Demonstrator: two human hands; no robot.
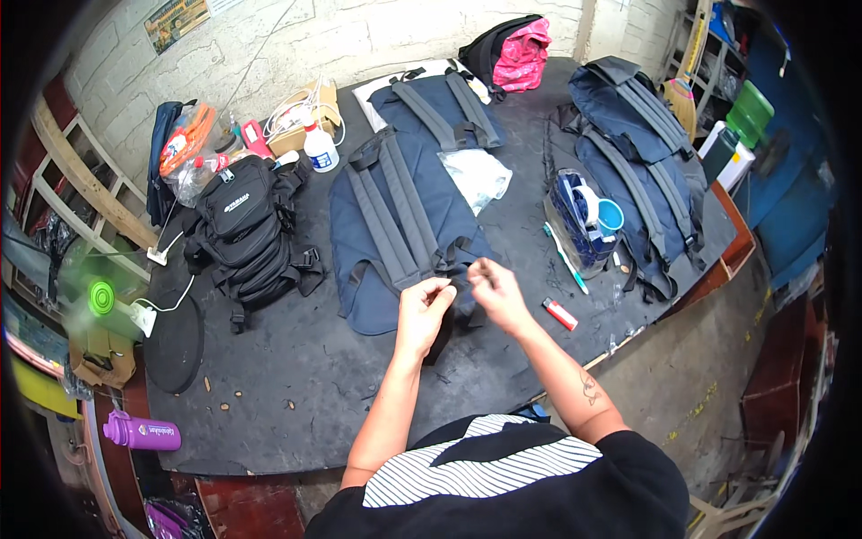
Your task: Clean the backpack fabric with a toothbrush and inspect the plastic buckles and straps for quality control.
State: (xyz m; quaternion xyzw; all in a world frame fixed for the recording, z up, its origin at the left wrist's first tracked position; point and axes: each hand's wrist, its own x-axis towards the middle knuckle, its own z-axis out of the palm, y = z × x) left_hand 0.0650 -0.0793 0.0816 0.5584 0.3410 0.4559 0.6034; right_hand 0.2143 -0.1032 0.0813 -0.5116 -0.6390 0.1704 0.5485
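A navy backpack [447, 214] with grey padded shoulder straps lies flat on the black table in front of me. Over its lower end, near the bottom of the straps, my left hand [424, 310] is closed in a pinch. What sits between its fingertips is too small to make out. Close by to the right, my right hand [496, 295] has its fingers curled together and is slightly blurred. Whatever it may hold is hidden. Dark webbing hangs just below and between the two hands.
More navy backpacks [651, 166] are piled at the right, and another [395, 106] lies behind. A black backpack [247, 229] stands left. A red lighter [560, 314], a toothbrush [566, 259] and a clear container [584, 225] rest near my right hand. A purple bottle [142, 431] is at the left edge.
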